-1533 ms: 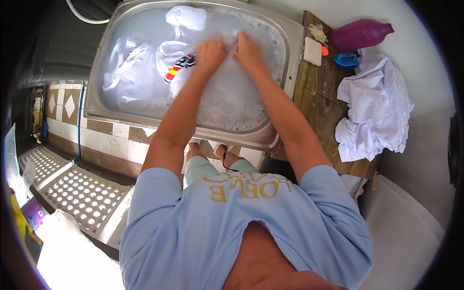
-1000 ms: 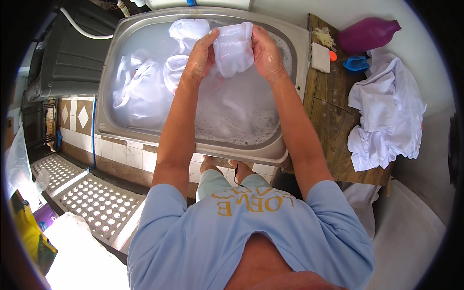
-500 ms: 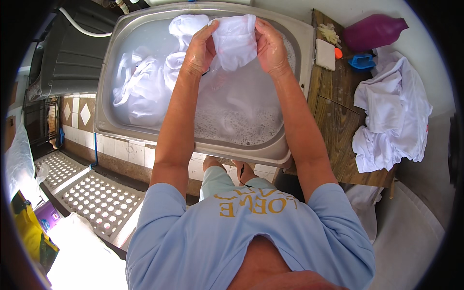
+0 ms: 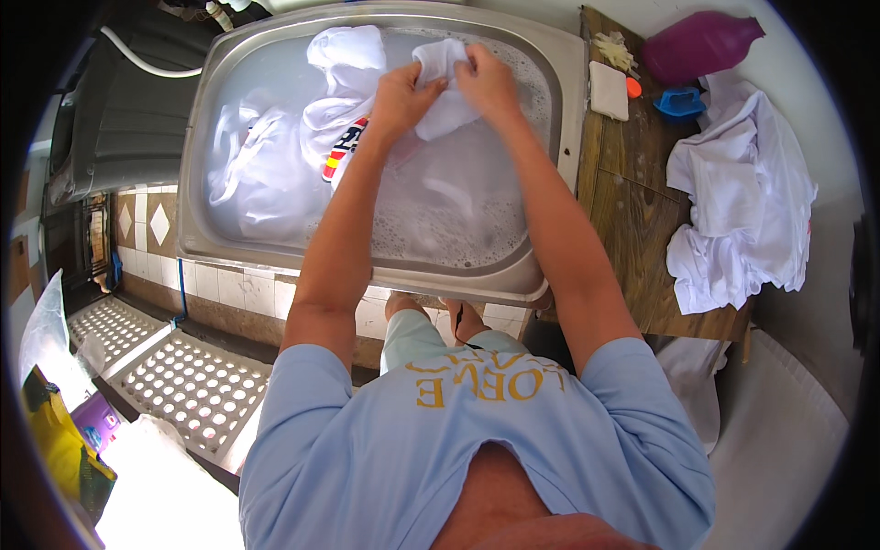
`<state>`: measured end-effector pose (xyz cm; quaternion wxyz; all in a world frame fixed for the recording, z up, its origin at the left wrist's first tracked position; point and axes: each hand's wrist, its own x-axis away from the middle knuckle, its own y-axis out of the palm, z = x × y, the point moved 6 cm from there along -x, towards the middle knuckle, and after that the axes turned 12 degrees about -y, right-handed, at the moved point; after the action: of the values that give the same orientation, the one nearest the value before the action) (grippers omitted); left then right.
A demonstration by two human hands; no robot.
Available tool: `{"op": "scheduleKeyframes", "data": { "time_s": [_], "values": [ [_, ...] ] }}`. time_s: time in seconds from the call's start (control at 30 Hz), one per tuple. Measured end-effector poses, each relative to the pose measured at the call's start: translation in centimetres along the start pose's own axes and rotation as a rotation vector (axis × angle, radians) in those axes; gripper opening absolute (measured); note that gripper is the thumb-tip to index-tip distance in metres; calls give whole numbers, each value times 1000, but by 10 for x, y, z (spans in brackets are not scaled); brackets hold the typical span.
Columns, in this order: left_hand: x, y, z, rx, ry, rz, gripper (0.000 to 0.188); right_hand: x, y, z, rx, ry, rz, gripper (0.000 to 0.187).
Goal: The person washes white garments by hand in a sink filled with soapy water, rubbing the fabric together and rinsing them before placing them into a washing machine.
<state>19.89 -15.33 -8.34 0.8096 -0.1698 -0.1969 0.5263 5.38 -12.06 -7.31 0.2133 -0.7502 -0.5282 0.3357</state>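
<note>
Between my left hand point(image 4: 405, 101) and my right hand point(image 4: 489, 85) is a wet white cloth garment point(image 4: 447, 115), gripped by its bunched upper edge. Fingers of both hands are pinched on the fabric. The lower part of the garment trails into cloudy, sudsy water in a metal basin point(image 4: 570, 119). Left of my left hand, another white garment point(image 4: 344, 50) rises partly out of the water. A red, yellow and dark printed patch point(image 4: 343, 147) shows beside my left wrist. More white clothes point(image 4: 266, 156) float at the basin's left side.
On a wooden tabletop point(image 4: 632, 202) to the right lie a soap bar point(image 4: 609, 92), an orange cap point(image 4: 633, 87), a blue brush point(image 4: 680, 104), a purple bottle point(image 4: 701, 46) and heaped white clothes point(image 4: 738, 192). A dark grey plastic tub point(image 4: 128, 115) and perforated panels point(image 4: 188, 376) are at left.
My hands have come closer together and slightly down, bunching the garment that was spread between them. The coloured patch by my left wrist has come into sight.
</note>
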Motion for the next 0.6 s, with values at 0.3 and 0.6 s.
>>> {"op": "scheduleKeyframes", "data": {
  "time_s": [0.3, 0.6],
  "values": [
    [9, 15, -10, -327, 188, 224, 20, 12, 22, 19, -82, 63, -113, 26],
    [16, 11, 34, 816, -11, 38, 15, 30, 54, 10, -1668, 775, -22, 39]
  ]
}}
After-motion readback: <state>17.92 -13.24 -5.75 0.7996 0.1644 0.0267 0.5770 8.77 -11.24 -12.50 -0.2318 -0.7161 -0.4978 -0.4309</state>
